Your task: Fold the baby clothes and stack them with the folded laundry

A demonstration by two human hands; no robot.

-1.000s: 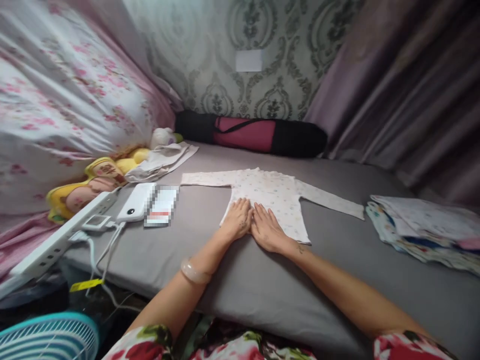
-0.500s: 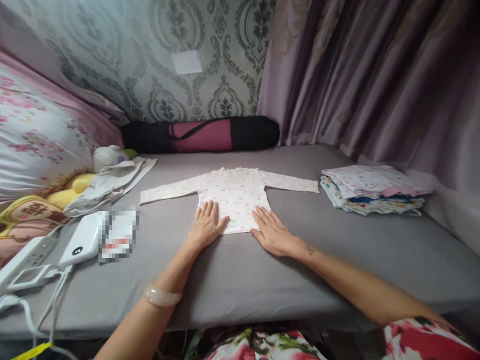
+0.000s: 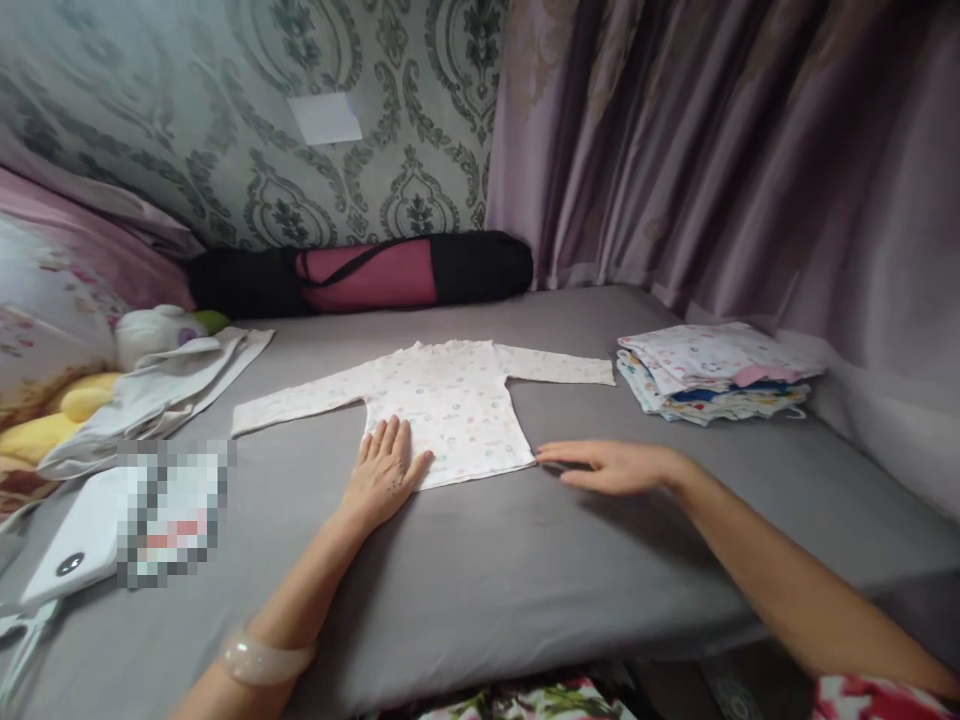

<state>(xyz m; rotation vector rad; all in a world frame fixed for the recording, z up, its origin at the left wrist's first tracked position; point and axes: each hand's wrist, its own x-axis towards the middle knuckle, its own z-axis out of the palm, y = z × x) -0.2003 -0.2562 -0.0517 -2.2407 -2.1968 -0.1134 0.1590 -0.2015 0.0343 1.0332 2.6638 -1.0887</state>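
Note:
A small white long-sleeved shirt (image 3: 450, 400) with a tiny pastel print lies spread out on the grey bed sheet (image 3: 495, 570), its sleeves stretched to both sides and its hem towards me. My left hand (image 3: 386, 470) rests flat on the lower left part of the shirt, fingers extended, covering that hem corner. My right hand (image 3: 619, 468) is at the lower right hem corner. Its fingers are stretched out, the tips at or just beside the fabric, with nothing held in them.
A folded stack of printed clothes (image 3: 720, 370) sits on the right. At left are light trousers (image 3: 172, 385), plush toys (image 3: 157, 330), a white power bank (image 3: 90, 530) with cables and a blurred packet (image 3: 180, 515). A black and maroon long bag (image 3: 367, 272) lies along the wall.
My right hand has lifted off the shirt's lower right and moved right to its hem corner. My left hand stays flat on the shirt. The view has turned slightly right.

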